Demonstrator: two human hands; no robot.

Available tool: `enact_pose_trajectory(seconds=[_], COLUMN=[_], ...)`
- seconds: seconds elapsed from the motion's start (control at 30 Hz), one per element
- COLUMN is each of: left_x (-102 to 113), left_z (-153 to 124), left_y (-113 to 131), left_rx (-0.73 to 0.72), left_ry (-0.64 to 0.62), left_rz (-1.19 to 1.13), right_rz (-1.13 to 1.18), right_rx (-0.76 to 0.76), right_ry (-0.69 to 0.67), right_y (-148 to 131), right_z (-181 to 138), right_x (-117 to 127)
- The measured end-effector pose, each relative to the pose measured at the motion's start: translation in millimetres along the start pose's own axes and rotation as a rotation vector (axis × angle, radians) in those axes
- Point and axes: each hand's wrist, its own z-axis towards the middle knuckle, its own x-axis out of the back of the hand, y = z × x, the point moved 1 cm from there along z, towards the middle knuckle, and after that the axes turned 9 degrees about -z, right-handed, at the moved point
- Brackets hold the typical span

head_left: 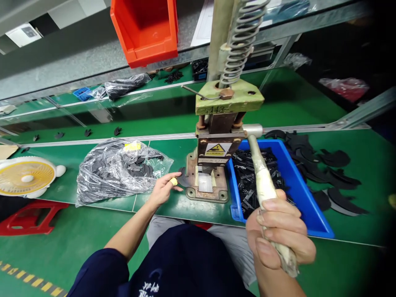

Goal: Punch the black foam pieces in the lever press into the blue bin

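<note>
My right hand [283, 231] is wrapped round the taped lever handle [264, 185] of a hand press [221, 144]. My left hand [163, 187], with yellow tape on one finger, pinches a curved black plastic part [183, 178] at the left edge of the press base. A pale block [204, 182] sits on that base under the press head. Close by my left hand lies a clear plastic bag [114, 173] of similar black parts. Right of the press, a blue bin [291, 173] holds many small black pieces, partly hidden behind the lever and my right hand.
Curved black parts [324, 165] lie in a loose pile right of the bin. An orange bin [147, 31] sits on the shelf above. At the far left are a yellow-and-white fan [27, 177] and a red stool [34, 216]. A spring [241, 41] rises above the press.
</note>
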Motion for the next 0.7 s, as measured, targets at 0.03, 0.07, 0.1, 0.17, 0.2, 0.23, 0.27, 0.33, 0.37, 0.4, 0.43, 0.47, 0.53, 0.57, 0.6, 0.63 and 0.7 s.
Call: enact_pose_trajectory(seconds=[0.03,0.07,0.1,0.17,0.2,0.23,0.27,0.33,0.37,0.4,0.43,0.47,0.53,0.57,0.6,0.63,0.7], left_x=[-1.8,-4.2,-7.2,-14.6,-18.8,-23.0,-27.3,-36.0,-40.1,-44.0,-47.6,-50.8,-55.7,-57.5,-58.7,-59.3,-58.9], left_z=[2.8,6.0,9.6,17.5,21.7,26.1,30.5,39.3,43.5,47.7,51.7,55.6,62.7,66.0,69.0,71.7,76.5], left_y=[-0.6,-0.9,-0.9,0.2,1.2,2.3,3.6,6.2,7.3,8.3,9.0,9.5,10.0,9.9,9.6,9.2,7.7], left_rx=[0.017,0.028,0.034,0.033,0.033,0.038,0.052,0.115,0.156,0.198,0.236,0.266,0.298,0.306,0.311,0.315,0.326], left_ry=[0.013,0.027,0.046,0.088,0.108,0.124,0.131,0.116,0.106,0.098,0.093,0.092,0.096,0.094,0.090,0.087,0.087], left_rz=[-0.034,-0.066,-0.095,-0.152,-0.184,-0.217,-0.243,-0.264,-0.262,-0.252,-0.238,-0.221,-0.184,-0.166,-0.150,-0.138,-0.120], right_rz=[0.010,0.021,0.033,0.052,0.062,0.068,0.074,0.079,0.080,0.081,0.082,0.083,0.082,0.079,0.076,0.076,0.075], right_rx=[0.004,0.006,0.017,0.057,0.086,0.110,0.128,0.132,0.135,0.140,0.147,0.152,0.155,0.153,0.147,0.143,0.141], right_ry=[-0.004,-0.004,-0.004,-0.005,-0.004,-0.009,-0.017,-0.021,-0.023,-0.024,-0.032,-0.041,-0.068,-0.080,-0.085,-0.079,-0.074], right_y=[-0.7,-1.0,-1.0,0.2,1.2,2.3,3.4,5.4,6.0,6.5,6.7,6.9,7.0,7.0,7.1,7.0,6.7], right_z=[1.2,2.6,4.0,6.5,7.3,7.9,8.1,7.7,7.2,6.7,6.1,5.5,4.7,4.4,4.2,4.0,3.7], right_x=[-0.5,-0.8,-1.0,-0.9,-0.7,-0.5,-0.3,0.3,0.8,1.6,2.4,3.3,5.2,5.9,6.5,7.1,7.7])
